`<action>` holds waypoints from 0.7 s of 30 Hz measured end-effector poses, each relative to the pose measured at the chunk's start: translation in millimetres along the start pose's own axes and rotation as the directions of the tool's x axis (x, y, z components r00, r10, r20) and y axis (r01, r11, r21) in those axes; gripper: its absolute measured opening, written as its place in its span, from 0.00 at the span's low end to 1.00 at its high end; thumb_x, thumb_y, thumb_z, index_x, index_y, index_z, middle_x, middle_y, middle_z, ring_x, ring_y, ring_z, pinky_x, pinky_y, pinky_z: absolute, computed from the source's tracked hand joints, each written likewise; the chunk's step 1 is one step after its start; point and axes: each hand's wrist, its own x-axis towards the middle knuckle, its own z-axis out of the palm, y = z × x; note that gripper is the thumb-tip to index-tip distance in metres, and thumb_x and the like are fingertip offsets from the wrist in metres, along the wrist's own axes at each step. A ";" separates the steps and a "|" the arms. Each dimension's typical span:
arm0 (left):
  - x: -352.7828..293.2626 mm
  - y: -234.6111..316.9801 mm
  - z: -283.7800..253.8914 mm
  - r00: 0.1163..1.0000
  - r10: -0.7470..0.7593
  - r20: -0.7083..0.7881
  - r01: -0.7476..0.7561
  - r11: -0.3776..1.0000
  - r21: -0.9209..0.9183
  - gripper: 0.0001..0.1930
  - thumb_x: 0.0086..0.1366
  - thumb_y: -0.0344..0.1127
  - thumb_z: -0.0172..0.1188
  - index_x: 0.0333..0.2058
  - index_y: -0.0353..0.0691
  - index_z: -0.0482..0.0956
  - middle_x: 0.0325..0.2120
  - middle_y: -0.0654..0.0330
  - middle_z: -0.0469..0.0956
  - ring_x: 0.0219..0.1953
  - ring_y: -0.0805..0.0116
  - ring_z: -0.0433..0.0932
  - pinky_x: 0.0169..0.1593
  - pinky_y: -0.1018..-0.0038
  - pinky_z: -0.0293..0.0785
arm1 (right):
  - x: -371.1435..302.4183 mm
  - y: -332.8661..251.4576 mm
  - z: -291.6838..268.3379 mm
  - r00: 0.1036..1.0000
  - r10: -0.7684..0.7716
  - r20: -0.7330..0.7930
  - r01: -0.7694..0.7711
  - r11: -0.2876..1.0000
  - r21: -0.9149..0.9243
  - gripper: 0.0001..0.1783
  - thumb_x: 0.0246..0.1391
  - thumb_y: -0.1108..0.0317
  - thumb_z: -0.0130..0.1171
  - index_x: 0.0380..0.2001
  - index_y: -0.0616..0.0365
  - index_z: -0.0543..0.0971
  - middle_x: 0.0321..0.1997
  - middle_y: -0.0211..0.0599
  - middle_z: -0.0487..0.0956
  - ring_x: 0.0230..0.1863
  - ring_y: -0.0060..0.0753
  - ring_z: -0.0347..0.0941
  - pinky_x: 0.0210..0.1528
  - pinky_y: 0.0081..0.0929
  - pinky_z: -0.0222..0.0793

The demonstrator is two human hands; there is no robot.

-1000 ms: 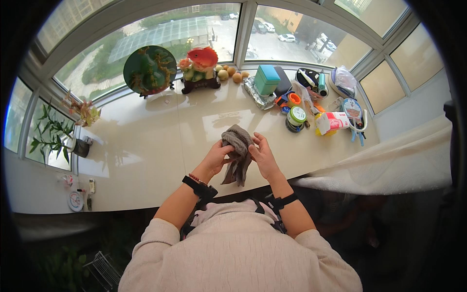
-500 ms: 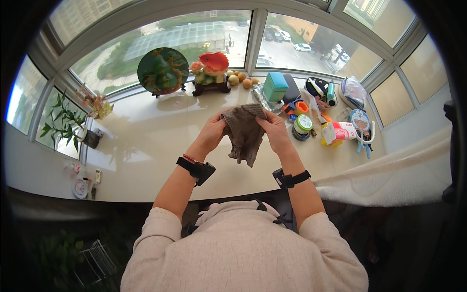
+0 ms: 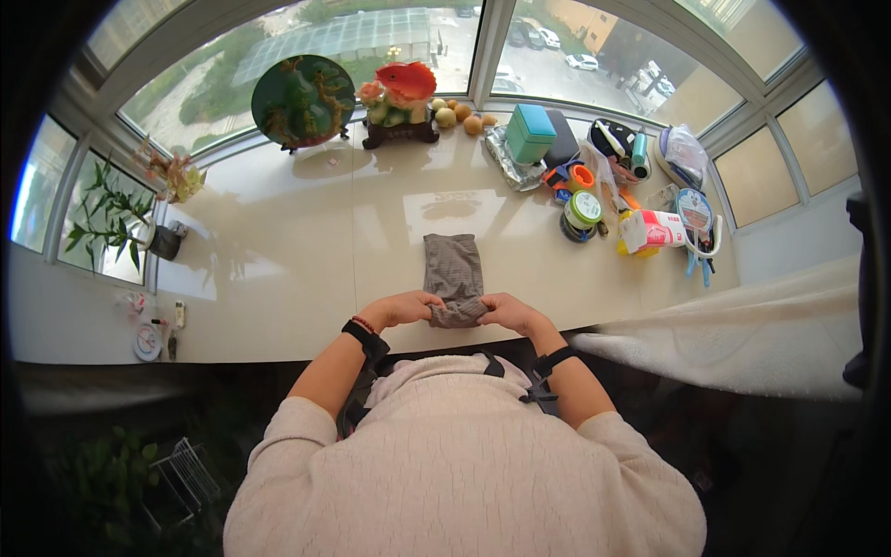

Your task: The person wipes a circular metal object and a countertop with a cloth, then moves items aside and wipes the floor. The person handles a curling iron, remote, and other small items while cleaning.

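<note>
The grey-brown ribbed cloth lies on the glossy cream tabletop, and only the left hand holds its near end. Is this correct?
Not only the left hand: the head view shows the right hand holding the near end too. The grey-brown ribbed cloth does lie on the glossy cream tabletop.

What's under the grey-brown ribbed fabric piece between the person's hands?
The glossy cream tabletop shows around the grey-brown ribbed fabric piece; the left hand and right hand pinch its near corners. Whatever lies directly beneath is covered and cannot be seen.
</note>
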 end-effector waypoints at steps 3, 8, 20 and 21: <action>19.1 -27.8 5.3 0.992 -0.104 0.075 0.112 0.988 -0.111 0.19 0.61 0.25 0.50 0.51 0.36 0.78 0.42 0.60 0.79 0.47 0.72 0.72 0.53 0.76 0.68 | 14.3 28.7 8.1 0.989 0.108 0.101 -0.118 0.989 0.092 0.13 0.54 0.78 0.58 0.44 0.61 0.81 0.39 0.25 0.80 0.41 0.22 0.72 0.49 0.23 0.68; 41.2 -20.0 -17.6 0.912 0.033 -0.408 -0.195 0.911 -0.364 0.22 0.61 0.27 0.55 0.55 0.34 0.74 0.47 0.55 0.77 0.50 0.68 0.73 0.53 0.73 0.70 | 52.1 31.4 -9.3 0.812 -0.096 -0.575 0.174 0.981 0.083 0.22 0.56 0.74 0.58 0.55 0.63 0.72 0.55 0.40 0.76 0.52 0.35 0.72 0.56 0.31 0.67; -89.3 -217.4 -41.1 -0.236 -0.053 -0.970 0.205 0.973 -0.103 0.23 0.63 0.33 0.62 0.55 0.35 0.69 0.66 0.39 0.48 0.65 0.42 0.55 0.63 0.53 0.58 | 138.3 -9.7 80.1 0.734 -0.192 -0.652 -0.263 0.804 -0.533 0.41 0.56 0.42 0.59 0.71 0.31 0.58 0.78 0.45 0.39 0.77 0.63 0.28 0.67 0.76 0.29; -119.0 -241.2 -42.8 -0.295 -0.169 -0.940 0.283 0.924 -0.255 0.23 0.64 0.35 0.61 0.55 0.35 0.70 0.65 0.39 0.50 0.64 0.44 0.57 0.62 0.54 0.60 | 141.1 -0.4 82.2 0.731 -0.254 -0.633 -0.255 0.759 -0.599 0.39 0.56 0.44 0.60 0.69 0.32 0.62 0.78 0.42 0.42 0.76 0.62 0.30 0.67 0.75 0.31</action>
